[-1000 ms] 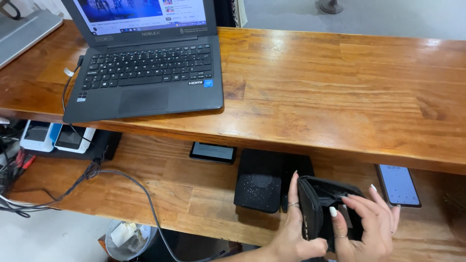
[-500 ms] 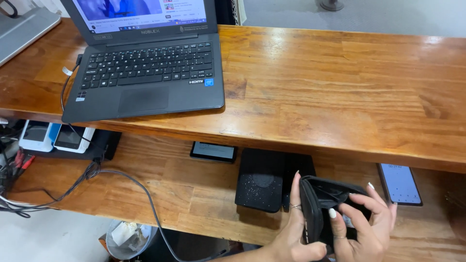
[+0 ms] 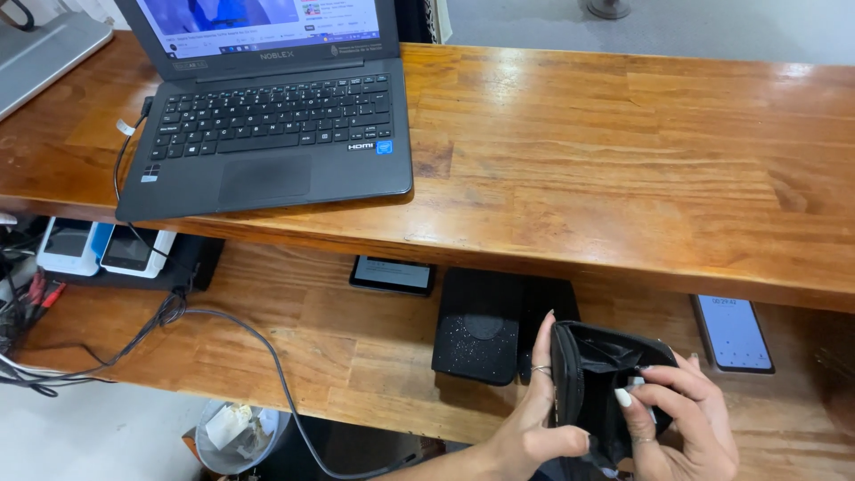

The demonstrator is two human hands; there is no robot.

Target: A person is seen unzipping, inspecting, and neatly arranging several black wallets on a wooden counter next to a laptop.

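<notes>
A long wooden bench [image 3: 623, 160] fills the upper view, with an open dark laptop [image 3: 267, 125] at its left end. Below runs a lower wooden shelf [image 3: 294, 356] carrying a black speckled pad [image 3: 485, 325] and a smartphone [image 3: 732, 332] (screen lit). At bottom right, both hands clasp a small black pouch [image 3: 598, 396] over the shelf: left hand [image 3: 527, 428] gripping its side, right hand [image 3: 677, 428] with fingers curled into its open mouth.

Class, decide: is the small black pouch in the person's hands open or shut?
Open. The black pouch gapes at its top, showing its dark inside, with the left hand steadying one side and the right hand's fingers at the opening.
</notes>
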